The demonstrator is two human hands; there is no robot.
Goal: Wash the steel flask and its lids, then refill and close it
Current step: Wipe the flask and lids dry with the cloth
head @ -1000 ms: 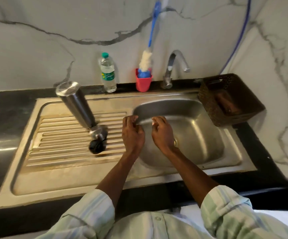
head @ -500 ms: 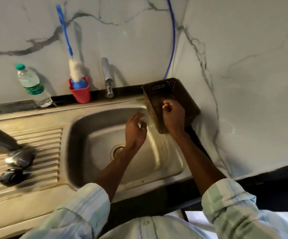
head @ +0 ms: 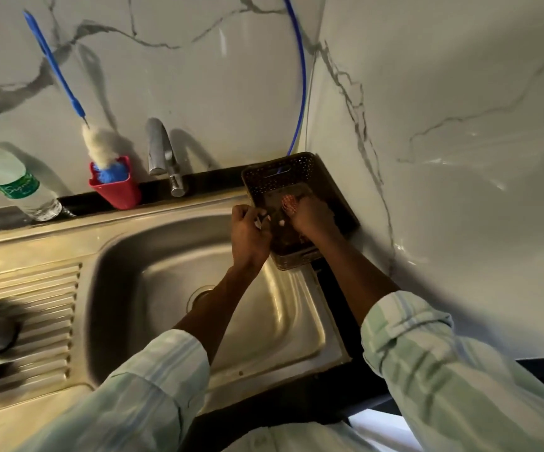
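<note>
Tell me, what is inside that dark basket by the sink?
The right hand reaches into the dark basket, over something reddish, too blurred to name. The hand covers the rest of the floor.

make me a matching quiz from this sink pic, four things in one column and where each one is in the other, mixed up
Things:
1. bottle brush
2. plastic water bottle
3. right hand
4. tap

Places:
A. inside the brown basket
B. standing in the red holder
C. on the ledge at far left
D. behind the sink basin, between holder and basket

Pairs: 1-B, 2-C, 3-A, 4-D
</note>
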